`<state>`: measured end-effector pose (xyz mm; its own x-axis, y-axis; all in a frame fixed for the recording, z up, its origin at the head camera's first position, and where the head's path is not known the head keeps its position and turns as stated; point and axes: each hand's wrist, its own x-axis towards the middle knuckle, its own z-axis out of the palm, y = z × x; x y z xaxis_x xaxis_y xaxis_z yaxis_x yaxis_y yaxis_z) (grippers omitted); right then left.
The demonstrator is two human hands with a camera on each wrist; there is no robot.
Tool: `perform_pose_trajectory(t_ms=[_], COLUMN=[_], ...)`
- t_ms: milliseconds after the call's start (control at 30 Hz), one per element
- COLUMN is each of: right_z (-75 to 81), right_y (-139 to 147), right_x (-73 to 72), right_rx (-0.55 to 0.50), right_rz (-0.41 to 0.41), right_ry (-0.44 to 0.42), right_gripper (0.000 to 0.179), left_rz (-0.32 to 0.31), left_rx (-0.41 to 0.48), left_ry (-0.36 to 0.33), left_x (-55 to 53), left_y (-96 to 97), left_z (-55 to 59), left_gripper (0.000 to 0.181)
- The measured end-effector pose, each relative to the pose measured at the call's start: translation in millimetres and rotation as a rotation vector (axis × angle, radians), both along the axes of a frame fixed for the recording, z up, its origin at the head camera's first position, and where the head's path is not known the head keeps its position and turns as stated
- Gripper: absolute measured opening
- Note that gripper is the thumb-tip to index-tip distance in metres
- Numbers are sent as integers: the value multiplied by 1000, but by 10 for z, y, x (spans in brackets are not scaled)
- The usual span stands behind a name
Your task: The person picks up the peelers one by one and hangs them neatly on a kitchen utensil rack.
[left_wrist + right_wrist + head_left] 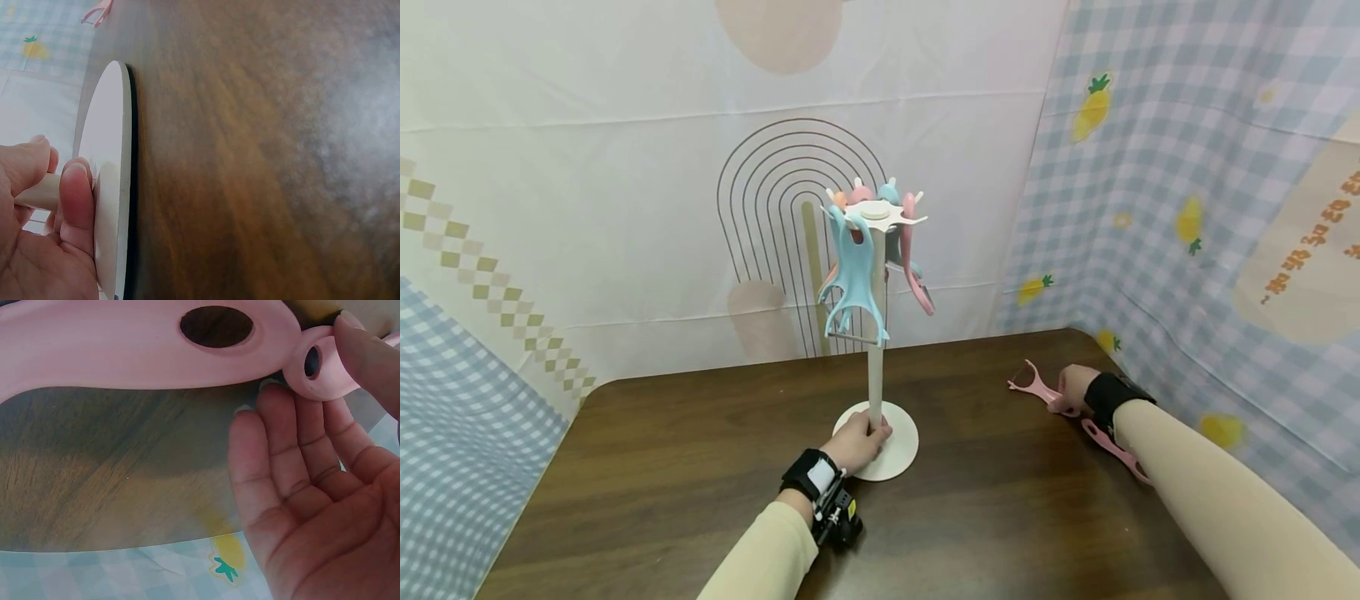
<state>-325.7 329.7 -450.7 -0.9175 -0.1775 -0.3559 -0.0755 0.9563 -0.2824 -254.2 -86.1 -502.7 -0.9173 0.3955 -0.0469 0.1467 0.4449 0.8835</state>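
A white stand (876,375) with a round base and a star-shaped top rack stands upright on the brown table. Low on its pole, just above the base, my left hand (856,443) grips it; the left wrist view shows thumb and fingers around the pole (42,192). To the right, my right hand (1075,387) pinches the handle of a pink peeler (1036,385), whose forked head points left. In the right wrist view, thumb and fingertips meet at its holed handle end (334,369). A second pink peeler (1116,450) lies below the right wrist, partly hidden by the forearm.
Several peelers hang from the rack, among them a light blue peeler (853,258) at the front and a pink peeler (907,242) on the right. Behind the table (700,467) hangs a white patterned cloth (625,217); a blue checked cloth (1157,167) borders the right side.
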Motion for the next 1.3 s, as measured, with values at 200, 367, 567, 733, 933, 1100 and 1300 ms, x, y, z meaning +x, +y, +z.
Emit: perform_pose_trajectory(t_ms=[200,367,567,733,933,1100,1300], right_z=[-27,-66,-72,31,280,551,935], right_y=[13,14,-28,-117,-233,-334,-535], right_x=[-10,-14,-35,-25,-6,1,71], right_rx=[-37,-87,-103,-142,-227,-329,-461], right_rz=[1,0,24,45,73,97,106], right_ry=[0,-14,66,157,235,326,483], right_gripper=[31,29,24,18,16,22,23], left_rz=[1,3,6,11,13,14,9], left_rx=[-2,-2,-9,-16,-26,-27,-15], left_ry=[14,9,10,23,26,17,12], left_x=[1,14,27,45,48,35,39], left_y=[-8,-10,-8,0,8,8,1], left_z=[-16,-1,20,40,53,45,42], left_gripper=[14,13,14,14,14,14,14])
